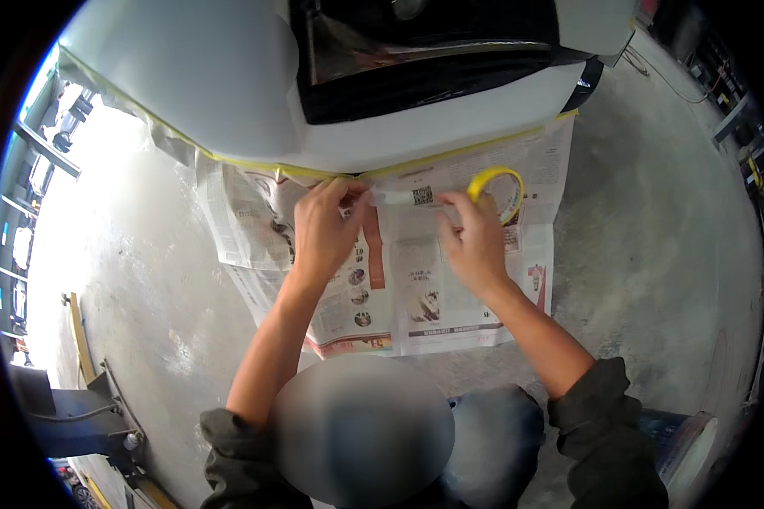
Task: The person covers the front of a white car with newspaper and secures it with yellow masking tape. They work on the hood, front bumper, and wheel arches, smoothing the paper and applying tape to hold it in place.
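Observation:
Newspaper sheets (420, 254) hang from the lower edge of a white car bumper (221, 93), fixed along it by a strip of yellow masking tape (458, 155). My left hand (324, 222) is closed at the sheets' top edge, its fingertips bunched on the paper just under the tape. To its right, my right hand (475, 242) has its thumb and forefinger extended toward the left, over the paper. A roll of yellow masking tape (518, 182) sits at that hand's knuckles, partly covered by the fingers. A pale strip with a square code lies between the hands.
Black covering (424, 81) lies over the bumper's middle opening. Grey concrete floor (645, 229) surrounds the newspaper. A dark metal stand (76, 420) is at the lower left, a bucket-like container (683, 441) at the lower right. Stored items line the right rim.

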